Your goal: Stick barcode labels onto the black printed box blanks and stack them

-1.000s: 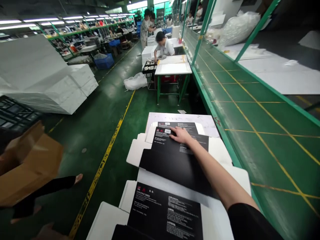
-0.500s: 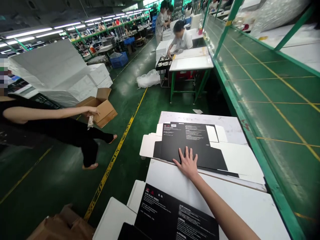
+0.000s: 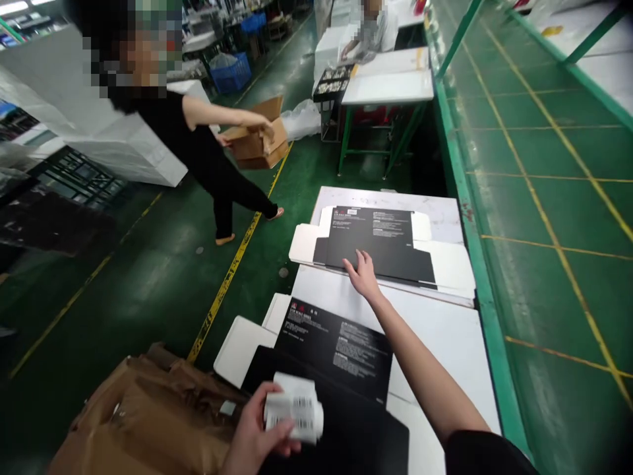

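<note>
Left hand (image 3: 258,430): closed around the label roll
Label roll (image 3: 295,410): white, printed with barcodes, above the near flat box
Right hand (image 3: 364,274): open, fingers slightly spread, at the near edge of the far flat box
Far flat box (image 3: 376,241): black and white, unfolded, on the counter (image 3: 430,313)
Near flat box (image 3: 321,346): unfolded, printed side up
Person (image 3: 173,128): in black, beyond the yellow floor line (image 3: 232,270), holding an open carton (image 3: 267,150)

Person (image 3: 173,128) in black, holding carton (image 3: 271,150) (brown, open).
</note>
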{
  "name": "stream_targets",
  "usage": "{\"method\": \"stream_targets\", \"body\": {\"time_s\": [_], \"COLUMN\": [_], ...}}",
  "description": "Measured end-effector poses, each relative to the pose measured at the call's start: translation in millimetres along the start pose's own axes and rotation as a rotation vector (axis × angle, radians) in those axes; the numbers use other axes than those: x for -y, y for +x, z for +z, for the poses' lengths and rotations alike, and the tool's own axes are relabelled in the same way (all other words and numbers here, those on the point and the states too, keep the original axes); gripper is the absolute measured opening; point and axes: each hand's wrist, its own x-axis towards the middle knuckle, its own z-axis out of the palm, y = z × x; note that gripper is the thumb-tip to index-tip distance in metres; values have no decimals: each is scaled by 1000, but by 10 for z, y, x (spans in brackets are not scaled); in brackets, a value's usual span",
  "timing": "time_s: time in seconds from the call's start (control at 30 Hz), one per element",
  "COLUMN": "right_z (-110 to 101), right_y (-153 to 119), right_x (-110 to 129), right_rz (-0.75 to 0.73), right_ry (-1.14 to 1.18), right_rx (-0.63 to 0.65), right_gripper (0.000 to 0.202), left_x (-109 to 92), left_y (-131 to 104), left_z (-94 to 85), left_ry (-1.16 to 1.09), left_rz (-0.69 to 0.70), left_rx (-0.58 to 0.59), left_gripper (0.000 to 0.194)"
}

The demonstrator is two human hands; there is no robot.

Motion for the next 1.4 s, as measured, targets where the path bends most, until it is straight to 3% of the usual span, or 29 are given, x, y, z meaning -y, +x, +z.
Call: {"method": "stream_targets", "body": {"time_s": [0.1,0.23,0.3,0.4,0.53,0.6,0.77,0.93,1.2,1.4], "right_z": [-291,-690,-780,-784,-757,-788,-968,-1047,-903,-737], "right_y": [-890,-2053,-2421,-2711,-2881,-2925,-2890,-2776,-2820,-2899], "right_x": [557,1037,1132,1164,1191,1244,1425,1468,1370,1304], "right_rz": [-211,-298,-279,-167,8,16,-173,-314,-334,-386], "right_ry": [409,477,472,521,597,586,308,152,149,101], "right_rx": [149,336,381,381,339,329,298,387,372,260], "right_gripper": [46,29,30,31,30,29,22,15,13,16], "left_x": [-195,-430,-473,-469,-477,-504,-534,-469,-363,-274], "left_y": [49,21,-28,-100,-159,-179,-188,-162,-168,-123], "left_z": [-24,11,36,42,-12,-47,-104,-129,-161,-176], "left_ry": [15,42,66,112,185,200,251,406,502,477], "left_rz": [46,65,66,54,59,83,191,306,358,330], "left_rx": [22,91,156,247,342,387,426,398,315,275], "left_gripper": [69,64,59,56,50,45,34,27,25,25]}}
